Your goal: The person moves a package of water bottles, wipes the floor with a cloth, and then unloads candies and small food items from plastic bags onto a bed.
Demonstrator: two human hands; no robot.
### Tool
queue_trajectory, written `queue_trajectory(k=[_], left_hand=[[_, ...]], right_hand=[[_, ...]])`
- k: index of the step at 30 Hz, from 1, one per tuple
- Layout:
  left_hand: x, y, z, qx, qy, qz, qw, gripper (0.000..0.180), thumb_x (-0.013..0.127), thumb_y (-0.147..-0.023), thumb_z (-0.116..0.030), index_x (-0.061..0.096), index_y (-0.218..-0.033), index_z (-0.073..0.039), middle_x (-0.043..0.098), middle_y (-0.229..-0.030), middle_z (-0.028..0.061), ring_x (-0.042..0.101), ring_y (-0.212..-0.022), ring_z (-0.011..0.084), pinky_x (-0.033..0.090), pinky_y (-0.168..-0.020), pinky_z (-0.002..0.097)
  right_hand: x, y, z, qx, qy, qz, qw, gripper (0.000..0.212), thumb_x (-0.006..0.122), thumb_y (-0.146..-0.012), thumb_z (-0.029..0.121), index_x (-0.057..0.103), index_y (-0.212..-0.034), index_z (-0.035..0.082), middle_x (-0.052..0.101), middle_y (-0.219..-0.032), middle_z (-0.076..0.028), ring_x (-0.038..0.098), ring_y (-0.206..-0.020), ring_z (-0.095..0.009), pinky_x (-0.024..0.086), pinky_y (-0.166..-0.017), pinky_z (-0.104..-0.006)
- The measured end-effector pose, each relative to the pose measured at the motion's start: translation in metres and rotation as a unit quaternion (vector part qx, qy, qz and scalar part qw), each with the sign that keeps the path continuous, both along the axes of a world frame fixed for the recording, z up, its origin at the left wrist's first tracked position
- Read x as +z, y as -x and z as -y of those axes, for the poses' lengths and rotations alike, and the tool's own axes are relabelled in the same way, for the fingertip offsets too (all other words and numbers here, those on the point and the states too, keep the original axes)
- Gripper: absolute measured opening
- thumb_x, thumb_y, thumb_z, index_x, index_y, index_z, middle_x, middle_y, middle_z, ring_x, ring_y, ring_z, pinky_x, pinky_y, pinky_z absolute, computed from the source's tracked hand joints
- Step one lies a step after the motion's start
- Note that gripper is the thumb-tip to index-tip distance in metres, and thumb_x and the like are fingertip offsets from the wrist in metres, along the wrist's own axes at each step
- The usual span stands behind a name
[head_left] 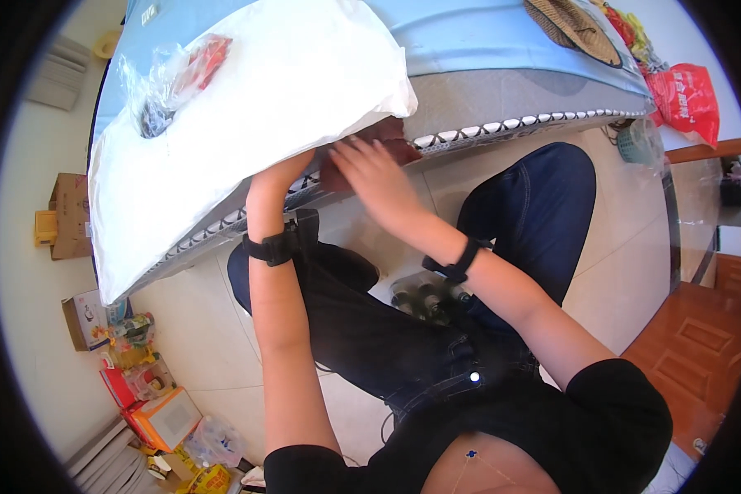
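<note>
A large white sheet [247, 90] lies over the bed's edge in front of me. My left hand [286, 171] reaches under its near edge, so the fingers are hidden. Just to the right, a dark reddish-brown piece of cloth [399, 148] sticks out from beneath the sheet at the mattress side. Slightly blurred, my right hand [379, 181] lies on this cloth with its fingers stretched out and a little apart. Both wrists wear black straps.
On the sheet lies a clear plastic bag [160, 90] with red print. The grey mattress [502, 99] has a blue cover [469, 37] and a woven straw hat [575, 31]. Dark bottles [426, 300] stand on the floor between my legs. Boxes [169, 418] line the left wall.
</note>
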State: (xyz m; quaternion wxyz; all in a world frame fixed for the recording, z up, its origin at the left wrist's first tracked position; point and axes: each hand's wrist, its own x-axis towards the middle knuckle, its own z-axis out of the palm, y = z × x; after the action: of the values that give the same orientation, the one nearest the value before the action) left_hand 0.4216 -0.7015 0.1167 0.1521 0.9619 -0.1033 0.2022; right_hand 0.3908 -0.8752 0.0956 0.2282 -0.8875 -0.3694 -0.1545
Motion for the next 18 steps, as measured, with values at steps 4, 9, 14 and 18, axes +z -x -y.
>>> queue_trajectory(k=[4, 9, 14, 18], left_hand=[[0.008, 0.009, 0.012, -0.033, 0.009, 0.009, 0.999, 0.031, 0.058, -0.075, -0.026, 0.058, -0.097, -0.003, 0.059, -0.091, 0.0147, 0.055, -0.083, 0.0287, 0.043, -0.075, 0.0332], [0.03, 0.022, 0.015, -0.004, 0.025, -0.194, 0.981, 0.056, 0.064, -0.068, -0.046, 0.055, -0.1, 0.0, 0.058, -0.09, 0.0164, 0.054, -0.083, 0.0292, 0.042, -0.076, 0.0321], [0.035, 0.02, 0.021, -0.002, 0.031, -0.183, 0.983, 0.06, 0.063, -0.067, -0.049, 0.055, -0.099, 0.001, 0.058, -0.089, 0.0166, 0.053, -0.082, 0.0296, 0.042, -0.076, 0.0326], [0.049, 0.02, 0.039, -0.006, 0.038, -0.245, 0.969, 0.062, 0.062, -0.067, -0.052, 0.055, -0.098, 0.002, 0.058, -0.089, 0.0165, 0.053, -0.083, 0.0287, 0.041, -0.076, 0.032]], right_hand=[[0.018, -0.007, 0.072, -0.022, -0.004, -0.019, 1.0, 0.038, 0.045, -0.067, -0.005, 0.053, -0.103, 0.001, 0.051, -0.113, -0.011, 0.043, -0.11, -0.028, 0.033, -0.094, -0.0376], [0.027, -0.042, 0.161, -0.184, 0.037, 0.008, 0.982, 0.04, 0.044, -0.065, -0.008, 0.054, -0.102, 0.002, 0.051, -0.112, -0.013, 0.044, -0.107, -0.031, 0.035, -0.092, -0.0353], [0.015, -0.055, 0.213, -0.355, 0.077, 0.055, 0.93, 0.042, 0.041, -0.069, -0.007, 0.049, -0.11, -0.003, 0.046, -0.117, -0.018, 0.044, -0.106, -0.033, 0.033, -0.093, -0.0358], [0.015, -0.026, 0.136, -0.266, 0.033, 0.037, 0.963, 0.039, 0.042, -0.069, -0.005, 0.049, -0.107, -0.004, 0.049, -0.111, -0.02, 0.045, -0.1, -0.037, 0.036, -0.088, -0.0395]])
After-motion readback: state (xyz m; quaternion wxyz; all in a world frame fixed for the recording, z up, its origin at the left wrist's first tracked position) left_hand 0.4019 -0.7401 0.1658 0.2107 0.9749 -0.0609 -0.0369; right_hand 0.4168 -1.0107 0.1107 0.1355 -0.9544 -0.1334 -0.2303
